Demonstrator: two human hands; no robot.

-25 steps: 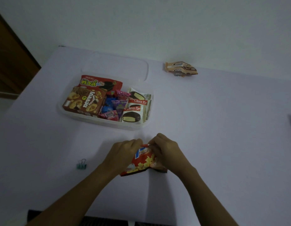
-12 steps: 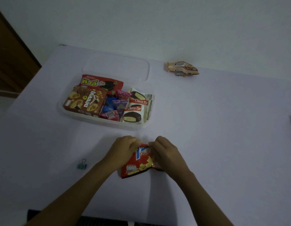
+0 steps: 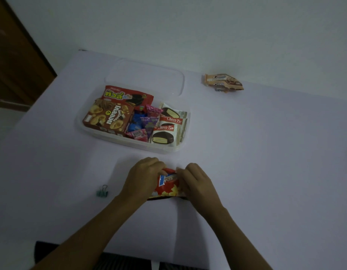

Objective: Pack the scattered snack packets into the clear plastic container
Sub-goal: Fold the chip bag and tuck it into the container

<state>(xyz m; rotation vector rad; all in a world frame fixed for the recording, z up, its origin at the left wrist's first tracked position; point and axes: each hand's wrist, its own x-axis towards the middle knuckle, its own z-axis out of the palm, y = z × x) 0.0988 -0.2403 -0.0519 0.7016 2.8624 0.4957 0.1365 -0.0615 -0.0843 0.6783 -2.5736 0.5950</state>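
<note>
A red potato-chip packet (image 3: 167,186) lies on the white table just in front of me. My left hand (image 3: 142,176) grips its top left edge and my right hand (image 3: 196,182) grips its top right edge; both hide much of the bag. Beyond them stands the clear plastic container (image 3: 165,150), holding a brown biscuit box (image 3: 108,117), a red wafer packet (image 3: 128,95), small pink and blue sweets (image 3: 144,123) and two Choco Pie packets (image 3: 168,127). An orange Oreo packet (image 3: 223,82) lies alone at the far right of the table.
The container's clear lid (image 3: 147,76) lies flat behind it. A small green binder clip (image 3: 102,191) sits left of my left forearm. The table's left edge runs beside a dark wooden door (image 3: 15,61). A white wall rises behind.
Both hands have drawn closer together over the top of the chip packet, and the bag has folded down and looks shorter. Nothing else on the table has moved.
</note>
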